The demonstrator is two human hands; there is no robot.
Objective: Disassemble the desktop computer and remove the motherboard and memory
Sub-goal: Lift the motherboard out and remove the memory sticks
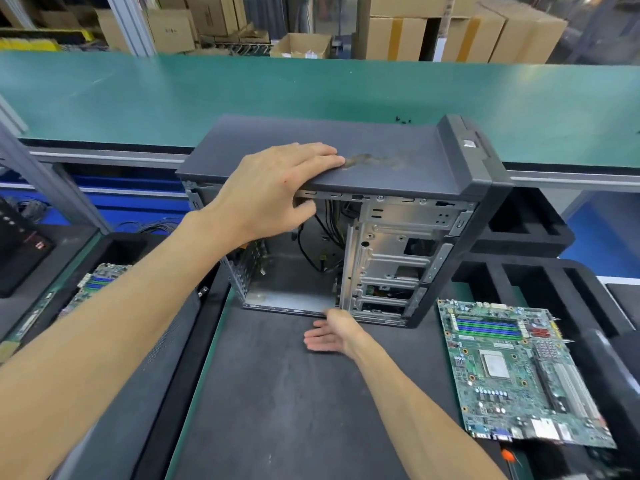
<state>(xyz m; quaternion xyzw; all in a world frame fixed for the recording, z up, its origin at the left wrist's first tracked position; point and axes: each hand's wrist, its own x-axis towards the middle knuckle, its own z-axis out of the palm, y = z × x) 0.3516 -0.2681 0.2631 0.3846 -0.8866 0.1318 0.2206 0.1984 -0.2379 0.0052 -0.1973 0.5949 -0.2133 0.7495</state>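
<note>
A black desktop computer case stands upright on the dark work mat, its open side facing me; inside I see bare metal, drive bays and loose black cables. My left hand grips the case's top near edge, fingers flat on top and thumb under the rim. My right hand rests at the case's bottom front edge, fingers spread on the mat. A green motherboard with blue and green memory slots lies flat on the mat to the right of the case.
Another circuit board lies at the left beside a black panel. Black foam trays sit to the right. A green bench runs behind, with cardboard boxes beyond. An orange screwdriver handle shows at the bottom right.
</note>
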